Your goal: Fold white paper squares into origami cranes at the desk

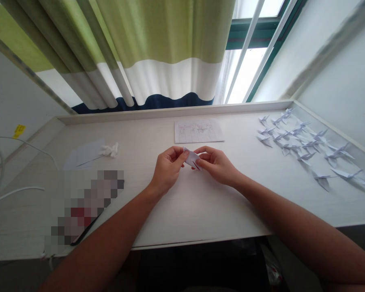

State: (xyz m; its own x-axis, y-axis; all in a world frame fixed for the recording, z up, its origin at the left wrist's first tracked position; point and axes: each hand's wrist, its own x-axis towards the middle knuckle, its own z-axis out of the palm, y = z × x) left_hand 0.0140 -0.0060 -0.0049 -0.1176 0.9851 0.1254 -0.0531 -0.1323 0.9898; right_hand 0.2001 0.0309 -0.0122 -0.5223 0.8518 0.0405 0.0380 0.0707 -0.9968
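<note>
A small folded piece of white paper (190,156) is held above the middle of the table, with a dark reddish line near its lower end. My left hand (168,167) pinches its upper left end between thumb and fingers. At the lower right end, the thumb and fingers of my right hand (215,164) are closed on the same paper. Just beyond my hands lies a white printed form (199,132) with a table of rows. Several folded paper cranes (305,157) are spread over the right side of the table.
On the left, flat white sheets (83,154) lie beside a crumpled white tissue (110,150). A blurred-out object (91,207) is near my left forearm. White cables (21,190) run at the far left. A raised rim (170,112) borders the table's back, below the curtain (170,48).
</note>
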